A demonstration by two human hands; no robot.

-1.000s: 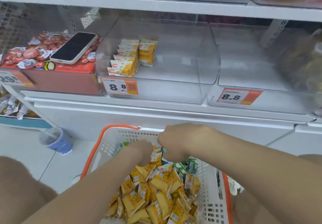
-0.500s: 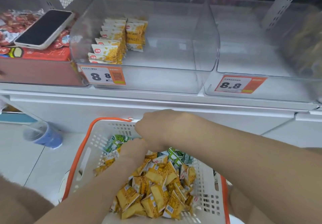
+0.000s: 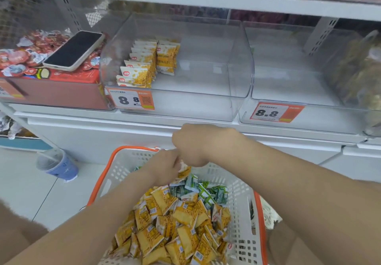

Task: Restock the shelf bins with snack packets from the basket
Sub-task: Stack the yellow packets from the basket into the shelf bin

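Note:
A white basket with an orange rim (image 3: 132, 148) stands on the floor below the shelf. It holds a heap of yellow snack packets (image 3: 175, 223) and some green ones (image 3: 206, 190). My left hand (image 3: 165, 167) and my right hand (image 3: 191, 143) meet above the basket's far end, fingers curled. Between them they grip yellow packets, of which only an edge (image 3: 184, 169) shows. On the shelf a clear bin (image 3: 206, 103) holds two short rows of the same yellow packets (image 3: 144, 62) at its left side. The clear bin to its right (image 3: 288, 91) has nothing in it.
A phone (image 3: 74, 48) lies on a red box of red-wrapped sweets (image 3: 61, 91) left of the bins. A blue lidded cup (image 3: 57, 165) stands on the floor left of the basket. Orange price tags (image 3: 132, 99) hang on the bin fronts. Another shelf runs above.
Both hands have lifted from the pile toward the basket's far rim, staying together. The view dipped and then came back up.

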